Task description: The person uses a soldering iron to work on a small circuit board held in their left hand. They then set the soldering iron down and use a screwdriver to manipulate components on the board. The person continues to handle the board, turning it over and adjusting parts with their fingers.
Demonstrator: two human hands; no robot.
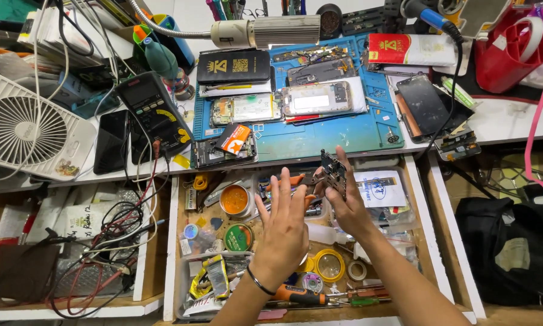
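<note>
Holding a small circuit board (pixel 333 172) at frame centre, our right hand (pixel 350 205) pinches it edge-on above the open drawer (pixel 174 241); our left hand (pixel 283 232) is spread open, empty. A slip could drop it among the clutter.

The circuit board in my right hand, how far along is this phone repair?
Done: two phones lie opened on the blue mat. In hand: the right hand holds the circuit board over the open drawer; the left hand is spread, empty. Left: nothing is closed up yet.
</note>
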